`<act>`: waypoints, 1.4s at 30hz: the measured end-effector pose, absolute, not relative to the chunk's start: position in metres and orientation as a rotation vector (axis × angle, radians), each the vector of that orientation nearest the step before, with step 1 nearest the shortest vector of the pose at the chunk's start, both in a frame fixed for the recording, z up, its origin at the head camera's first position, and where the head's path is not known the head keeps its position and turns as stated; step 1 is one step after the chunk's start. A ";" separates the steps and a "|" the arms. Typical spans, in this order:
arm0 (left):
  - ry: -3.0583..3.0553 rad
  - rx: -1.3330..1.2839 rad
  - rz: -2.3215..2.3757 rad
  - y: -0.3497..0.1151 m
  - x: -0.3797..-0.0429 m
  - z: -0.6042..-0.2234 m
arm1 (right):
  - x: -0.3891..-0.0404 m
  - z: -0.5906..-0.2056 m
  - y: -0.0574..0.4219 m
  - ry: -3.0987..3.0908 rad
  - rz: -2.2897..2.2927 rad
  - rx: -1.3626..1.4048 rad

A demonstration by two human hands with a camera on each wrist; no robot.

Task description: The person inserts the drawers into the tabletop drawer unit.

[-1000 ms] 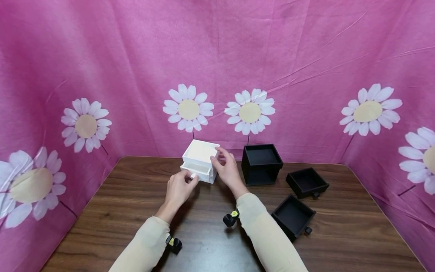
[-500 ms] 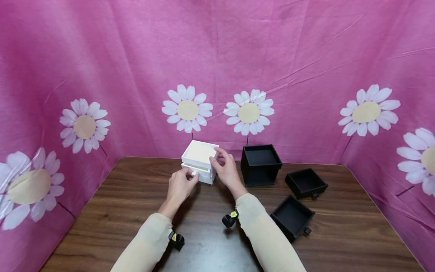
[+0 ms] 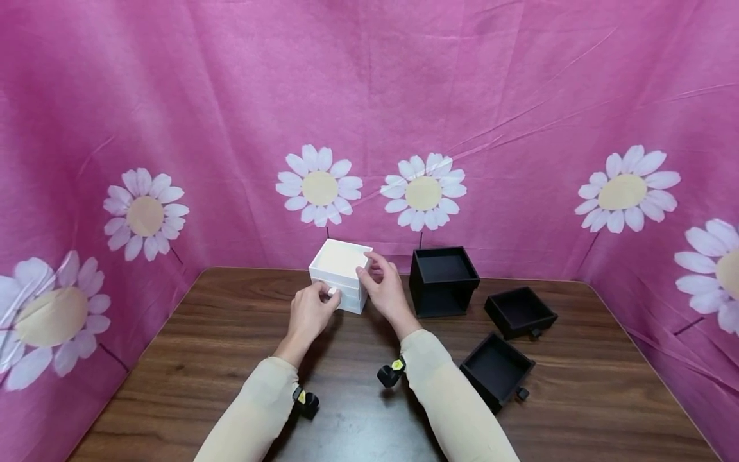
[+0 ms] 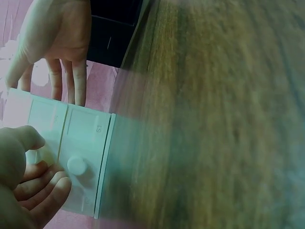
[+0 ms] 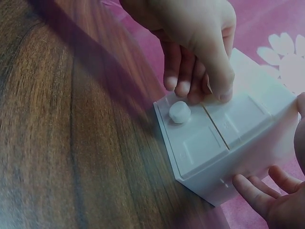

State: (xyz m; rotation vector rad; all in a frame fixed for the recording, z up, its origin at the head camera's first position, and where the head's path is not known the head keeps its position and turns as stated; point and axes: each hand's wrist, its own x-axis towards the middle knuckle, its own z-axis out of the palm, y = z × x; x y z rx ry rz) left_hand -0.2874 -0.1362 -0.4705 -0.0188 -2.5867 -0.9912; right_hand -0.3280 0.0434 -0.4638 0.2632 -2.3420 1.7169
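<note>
A small white two-drawer cabinet (image 3: 340,266) stands at the back of the table, and both of its drawers appear pushed in. My left hand (image 3: 308,314) pinches the round knob of its upper drawer (image 5: 245,117) between thumb and fingers; that knob is mostly covered. Below it, the lower drawer's white knob (image 5: 180,112) stays untouched. My right hand (image 3: 385,289) rests against the cabinet's right side with fairly straight, spread fingers (image 5: 255,193); in the left wrist view the fingertips meet that side.
A black cabinet (image 3: 444,282) with an open lower bay stands right of the white one. Two black drawers lie loose on the wooden table (image 3: 190,359): one tray (image 3: 521,311) farther back, another tray (image 3: 498,369) by my right forearm. Pink cloth (image 3: 369,96) hangs behind.
The white upper drawer, which stuck out toward me, has slid back into the cabinet with my left hand following on its knob. My right hand has stayed at the cabinet's side.
</note>
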 end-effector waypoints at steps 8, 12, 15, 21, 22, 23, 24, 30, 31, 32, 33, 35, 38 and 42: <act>-2.607 -0.024 -0.990 -0.134 -0.289 -0.470 | -0.328 -0.464 0.046 -2.332 1.721 0.265; -2.603 -0.022 -0.990 -0.135 -0.289 -0.471 | -0.329 -0.464 0.045 -2.335 1.713 0.268; -2.616 -0.026 -0.993 -0.136 -0.288 -0.472 | -0.329 -0.464 0.045 -2.344 1.709 0.267; -2.637 -0.061 -1.023 -0.140 -0.286 -0.472 | -0.328 -0.462 0.045 -2.384 1.687 0.263; -2.639 -0.063 -1.033 -0.141 -0.285 -0.471 | -0.328 -0.461 0.045 -2.392 1.681 0.265; -2.642 -0.066 -1.043 -0.142 -0.284 -0.471 | -0.328 -0.461 0.045 -2.399 1.669 0.269; -2.645 -0.068 -1.054 -0.143 -0.284 -0.471 | -0.328 -0.461 0.045 -2.406 1.659 0.273; -2.670 -0.089 -1.106 -0.147 -0.280 -0.471 | -0.325 -0.460 0.048 -2.454 1.594 0.284; -2.678 -0.093 -1.105 -0.148 -0.279 -0.471 | -0.323 -0.460 0.049 -2.460 1.586 0.285; -2.687 -0.096 -1.104 -0.148 -0.278 -0.471 | -0.322 -0.460 0.049 -2.464 1.578 0.286; -2.696 -0.100 -1.101 -0.149 -0.276 -0.471 | -0.320 -0.459 0.050 -2.466 1.571 0.288; -2.708 -0.113 -1.090 -0.150 -0.273 -0.470 | -0.318 -0.459 0.052 -2.465 1.563 0.294; -2.710 -0.134 -1.091 -0.151 -0.269 -0.469 | -0.314 -0.459 0.054 -2.449 1.554 0.327; -2.688 -0.201 -1.109 -0.150 -0.265 -0.469 | -0.309 -0.459 0.058 -2.420 1.560 0.364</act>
